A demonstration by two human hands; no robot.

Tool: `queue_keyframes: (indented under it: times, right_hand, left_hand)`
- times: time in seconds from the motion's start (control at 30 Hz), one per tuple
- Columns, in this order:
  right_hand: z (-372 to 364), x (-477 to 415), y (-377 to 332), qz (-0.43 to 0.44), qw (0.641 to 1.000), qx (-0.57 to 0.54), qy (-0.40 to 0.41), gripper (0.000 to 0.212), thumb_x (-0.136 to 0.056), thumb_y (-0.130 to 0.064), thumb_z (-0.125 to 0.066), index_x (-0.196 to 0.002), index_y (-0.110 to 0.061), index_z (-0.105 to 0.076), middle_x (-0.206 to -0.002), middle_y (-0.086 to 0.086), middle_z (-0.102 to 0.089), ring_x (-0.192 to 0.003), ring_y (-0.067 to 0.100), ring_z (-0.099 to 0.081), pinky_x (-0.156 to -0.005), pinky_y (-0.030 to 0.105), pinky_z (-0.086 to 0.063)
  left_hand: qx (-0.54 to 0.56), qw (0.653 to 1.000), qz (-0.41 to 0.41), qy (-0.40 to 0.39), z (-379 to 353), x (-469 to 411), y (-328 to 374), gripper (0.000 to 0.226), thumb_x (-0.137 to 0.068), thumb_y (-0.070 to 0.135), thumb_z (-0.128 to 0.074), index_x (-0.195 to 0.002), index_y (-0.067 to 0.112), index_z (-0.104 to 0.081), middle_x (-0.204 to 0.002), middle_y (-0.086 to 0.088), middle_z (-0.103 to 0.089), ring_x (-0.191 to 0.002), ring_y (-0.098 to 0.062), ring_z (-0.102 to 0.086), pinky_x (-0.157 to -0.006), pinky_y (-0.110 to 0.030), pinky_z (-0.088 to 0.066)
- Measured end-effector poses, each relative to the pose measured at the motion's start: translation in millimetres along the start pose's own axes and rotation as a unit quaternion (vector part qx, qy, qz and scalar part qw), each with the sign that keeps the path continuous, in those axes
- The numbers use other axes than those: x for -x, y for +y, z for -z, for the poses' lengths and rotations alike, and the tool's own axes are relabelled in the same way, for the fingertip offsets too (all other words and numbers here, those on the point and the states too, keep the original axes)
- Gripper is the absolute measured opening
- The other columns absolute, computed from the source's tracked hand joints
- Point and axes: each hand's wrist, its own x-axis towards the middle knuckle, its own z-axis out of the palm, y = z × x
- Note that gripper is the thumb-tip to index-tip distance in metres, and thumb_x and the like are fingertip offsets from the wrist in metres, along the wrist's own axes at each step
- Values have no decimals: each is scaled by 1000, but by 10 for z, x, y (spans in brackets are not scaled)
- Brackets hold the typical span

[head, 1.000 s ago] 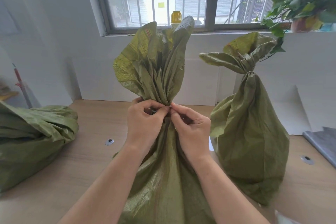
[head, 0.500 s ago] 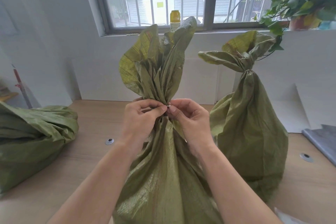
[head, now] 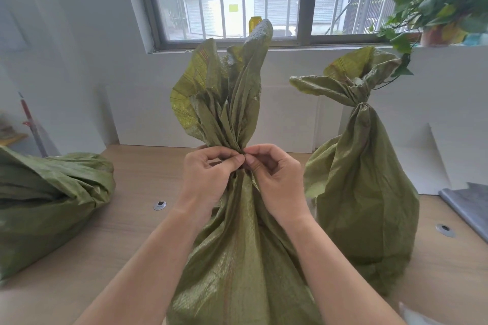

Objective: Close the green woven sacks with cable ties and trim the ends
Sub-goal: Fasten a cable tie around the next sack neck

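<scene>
Wooden bench [head: 126, 240] under a barred window; middle sack [head: 237, 258] stands upright at the front, neck bunched. Since a sec ago both hands sit higher on the neck & the sack looks taller, pulled up straighter. Left hand [head: 206, 179] & right hand [head: 277, 182] pinch shut at the gather, fingertips touching; tie itself hidden, can't tell if threaded. Prob. mid-cinch, trimming not begun. Tied sack [head: 364, 192] just beside on the right, slumped sack [head: 47, 206] well apart left; free room towards the left.
</scene>
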Motion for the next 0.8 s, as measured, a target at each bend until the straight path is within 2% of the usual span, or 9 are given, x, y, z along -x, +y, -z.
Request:
queue_keyframes:
  times: [0.13,0.27,0.4,0.53,0.67,0.8]
  right_hand:
    - [-8,-5,29,-2,1000,-10,2,18,-93,6,-71,-99,-10,-77,-91,4,-80,-88,17,-77,-83,25,-61]
    - [-4,-29,40,-8,1000,-10,9,15,-91,7,-74,-97,-6,-80,-89,6,-81,-87,22,-78,-86,34,-63]
    - [-1,-60,36,-10,1000,-6,7,14,-89,9,-75,-95,-2,-80,-88,7,-81,-88,25,-78,-87,38,-64]
    - [-18,-49,24,-21,999,-24,13,14,-89,11,-72,-95,0,-79,-88,8,-81,-87,24,-79,-85,32,-63]
    - [-43,-21,6,-21,999,-24,10,18,-89,11,-73,-94,-5,-80,-87,7,-81,-86,23,-79,-84,30,-63]
    - [-43,-32,-2,19,999,26,-4,28,-86,8,-78,-96,-19,-78,-89,0,-80,-87,17,-78,-85,33,-63]
  left_hand:
    - [-6,1000,4,10,1,-2,-7,13,-85,-2,-79,-78,8,-81,-75,-9,-79,-74,-15,-75,-80,-31,-61]
    - [-12,1000,7,0,26,-27,6,22,-85,-2,-79,-71,14,-81,-72,-6,-79,-72,-13,-76,-77,-27,-56]
    - [-25,1000,7,-2,35,-81,-2,19,-85,0,-80,-72,14,-82,-79,-11,-80,-81,-21,-78,-83,-33,-60]
    - [-16,1000,13,-10,45,-90,-2,18,-85,-1,-80,-73,12,-81,-76,-12,-79,-77,-20,-77,-83,-33,-61]
    - [1,1000,24,-15,82,-91,-29,22,-85,-3,-79,-69,13,-81,-74,-20,-76,-74,-22,-74,-83,-40,-60]
    - [15,999,36,-20,105,-116,-47,21,-85,-5,-78,-71,11,-81,-71,-12,-76,-73,-20,-74,-80,-38,-59]
